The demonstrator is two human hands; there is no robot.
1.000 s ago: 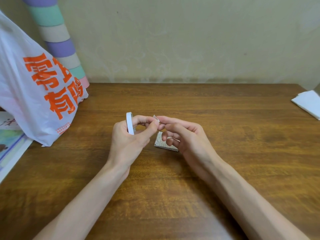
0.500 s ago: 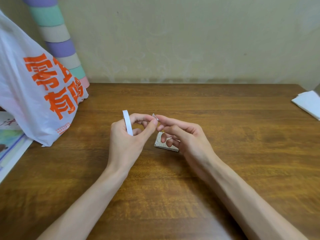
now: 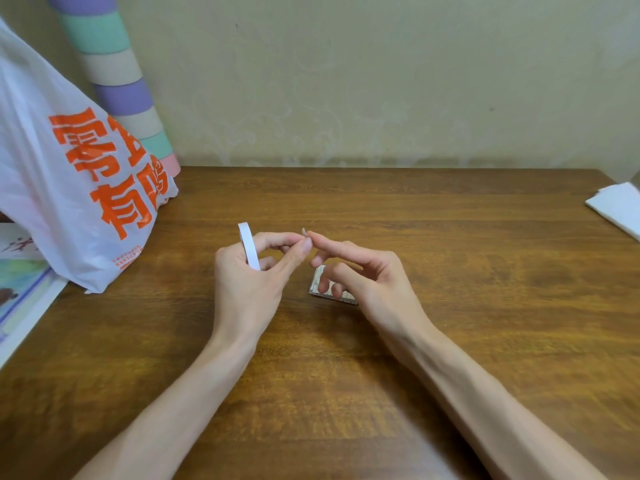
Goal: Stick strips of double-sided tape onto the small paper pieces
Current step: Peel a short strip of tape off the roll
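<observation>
While the left hand (image 3: pixel 248 284) grips the tape roll (image 3: pixel 249 244) at mid-frame, pinching its strip end (image 3: pixel 304 233), the right hand (image 3: pixel 375 276), loosely curled, holds nothing, forefinger touching that end; paper pieces (image 3: pixel 342 297) lie beneath on the surface (image 3: pixel 467 278).

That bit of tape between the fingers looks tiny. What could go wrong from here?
The tape end, pinched at the fingertips of the left hand, is small and probably sticky: it may cling to a finger or fold on itself. The tape roll sits over that hand's fingers and might slip during a pull. The paper pieces lie loose under the right hand, so a sticky strip could lift or shift them.
</observation>
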